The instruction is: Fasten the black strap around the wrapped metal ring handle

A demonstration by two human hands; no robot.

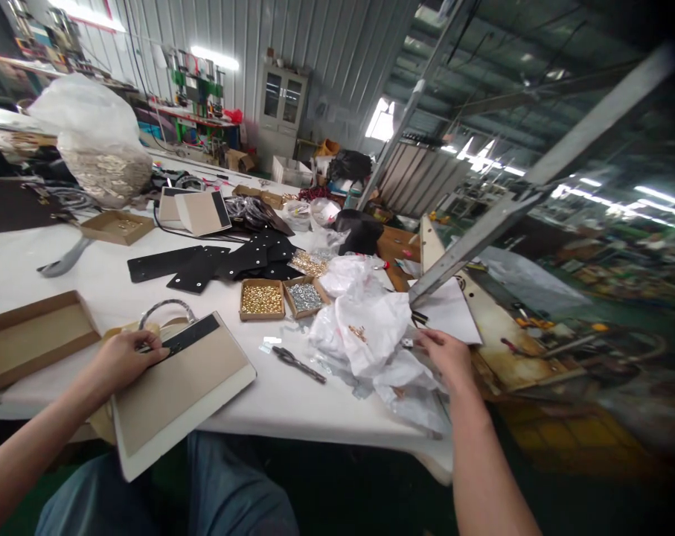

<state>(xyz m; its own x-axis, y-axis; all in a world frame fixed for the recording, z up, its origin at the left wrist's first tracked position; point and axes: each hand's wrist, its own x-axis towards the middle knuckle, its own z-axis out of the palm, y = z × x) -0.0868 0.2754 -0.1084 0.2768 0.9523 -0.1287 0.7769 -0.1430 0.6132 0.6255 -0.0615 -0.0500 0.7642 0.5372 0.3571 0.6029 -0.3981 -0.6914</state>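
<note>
My left hand (126, 356) rests with curled fingers on the top edge of a beige handbag (175, 387), gripping it near its black strip and grey handle (164, 307). The bag lies flat and hangs over the table's near edge. My right hand (447, 356) reaches into crumpled white plastic bags (370, 327) at the table's right end, its fingers partly hidden among the plastic. A dark hand tool (298, 364) lies on the white table (281, 402) between my hands.
Two small boxes hold gold studs (262, 299) and silver studs (304, 296). Black leather strips (203, 266) lie beyond them. An empty cardboard tray (30, 339) sits at left. A big plastic sack (94, 141) stands at back left. A metal beam (516, 201) slants over the right end.
</note>
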